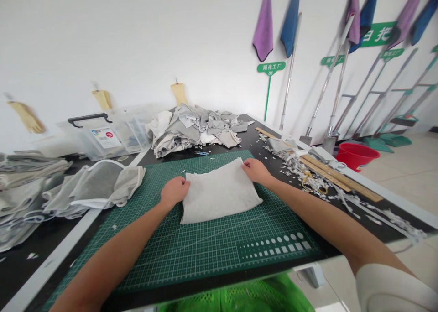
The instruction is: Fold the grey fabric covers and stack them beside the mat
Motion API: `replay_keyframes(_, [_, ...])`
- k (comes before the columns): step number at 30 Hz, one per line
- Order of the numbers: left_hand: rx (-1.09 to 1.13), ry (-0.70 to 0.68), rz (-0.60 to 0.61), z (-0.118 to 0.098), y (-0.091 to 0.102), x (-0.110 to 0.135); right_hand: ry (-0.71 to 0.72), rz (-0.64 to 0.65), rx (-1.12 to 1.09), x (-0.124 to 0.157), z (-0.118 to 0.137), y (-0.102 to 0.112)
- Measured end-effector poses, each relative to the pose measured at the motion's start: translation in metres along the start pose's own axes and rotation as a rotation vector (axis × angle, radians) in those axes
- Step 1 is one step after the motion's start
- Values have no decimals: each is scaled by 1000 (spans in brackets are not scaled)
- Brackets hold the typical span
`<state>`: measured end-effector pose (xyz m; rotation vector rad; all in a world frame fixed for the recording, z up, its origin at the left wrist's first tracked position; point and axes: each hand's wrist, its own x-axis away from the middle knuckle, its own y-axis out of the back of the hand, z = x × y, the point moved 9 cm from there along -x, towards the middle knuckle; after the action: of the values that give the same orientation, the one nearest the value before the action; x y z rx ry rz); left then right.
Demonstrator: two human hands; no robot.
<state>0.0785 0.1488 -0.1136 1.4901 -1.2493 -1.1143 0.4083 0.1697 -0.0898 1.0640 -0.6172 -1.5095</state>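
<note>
A light grey piece of cloth (219, 193) lies over the green cutting mat (164, 262), spread between my two hands. My left hand (174, 191) pinches its upper left corner between thumb and fingers. At the upper right corner, my right hand (256, 170) grips the cloth the same way. The far edge between the hands looks slightly uneven. The near edge rests on or just above the mat; I cannot tell which. Just beyond the mat's far edge is a small blue tool (201, 153), too small to name.
A heap of grey cloth (191, 127) sits at the back, beside a clear plastic box (102, 136). Stacked grey fabric pieces (96, 184) lie left. Wooden rulers (328, 173), yellow-handled scissors (310, 182) and scraps line the right. A green basket (236, 298) stands below the front edge.
</note>
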Motion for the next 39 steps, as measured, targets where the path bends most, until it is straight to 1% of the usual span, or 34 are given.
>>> replay_keyframes(3, [24,5,-12,3,0,-4,-31,15,22,4,-10,-7])
replay_keyframes(7, [47,3,-33,-2,0,-7,-74,23,47,9,-21,-10])
replay_keyframes(13, [67,14,-59,-10,2,-6,-103,40,60,14,-22,-13])
replay_keyframes(15, [81,24,-65,-10,3,-5,-125,34,66,17,-24,-11])
replay_keyframes(17, [108,40,-134,-8,12,-3,-138,-15,90,20,-25,-2])
replay_keyframes(19, [126,19,-258,-10,27,3,-85,-115,132,24,-17,12])
replay_keyframes(20, [124,-25,-319,-16,35,7,-31,-165,152,25,-8,20])
replay_keyframes(21, [115,-95,-362,-25,41,13,41,-197,166,28,3,26])
replay_keyframes(22, [99,-188,-377,-37,44,19,122,-209,175,31,16,29])
replay_keyframes(24, [71,-408,-345,-67,42,36,295,-169,176,40,45,26])
replay_keyframes(26, [48,-622,-258,-97,30,56,442,-114,186,54,74,16])
replay_keyframes(28, [7,-765,-165,-120,15,71,559,-38,188,72,98,-1])
replay_keyframes(29, [-23,-800,-128,-127,7,75,607,28,180,81,107,-13])
replay_keyframes(32, [-86,-815,-60,-137,-7,70,612,199,143,96,115,-43])
replay_keyframes(34, [-59,-764,-34,-134,-10,57,613,263,130,101,115,-54])
replay_keyframes(37, [32,-588,2,-121,-12,32,639,288,126,103,115,-55])
replay_keyframes(39, [82,-491,29,-115,-14,21,651,290,129,103,116,-53])
